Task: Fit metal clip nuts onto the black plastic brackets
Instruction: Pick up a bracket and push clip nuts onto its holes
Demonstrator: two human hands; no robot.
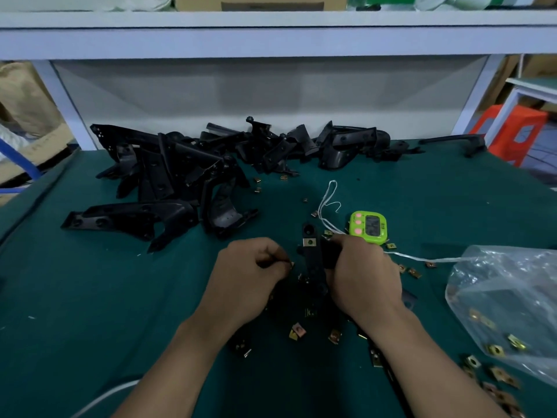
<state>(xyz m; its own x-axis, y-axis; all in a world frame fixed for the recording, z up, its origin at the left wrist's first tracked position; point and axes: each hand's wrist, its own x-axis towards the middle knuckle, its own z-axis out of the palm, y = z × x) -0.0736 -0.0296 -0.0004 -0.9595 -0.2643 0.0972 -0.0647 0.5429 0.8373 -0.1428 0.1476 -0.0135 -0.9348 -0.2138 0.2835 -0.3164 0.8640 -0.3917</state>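
Right hand [366, 273] grips a narrow black bracket [313, 263] over the green mat [90, 297], a brass-coloured clip [309, 243] seated near its top. Left hand [250, 276] pinches a second clip [291, 263] just beside it. Timer [369, 227] writing unreadable.

black brackets [168, 173], green mat [90, 297], lime timer [368, 227] with pink buttons [358, 226].

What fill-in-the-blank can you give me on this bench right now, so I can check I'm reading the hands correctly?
1. The right hand grips a ____ bracket.
2. The left hand pinches a clip nut, held to the ____ of that bracket.
3. The timer by the right hand is ____.
Missing words: black; left; green.
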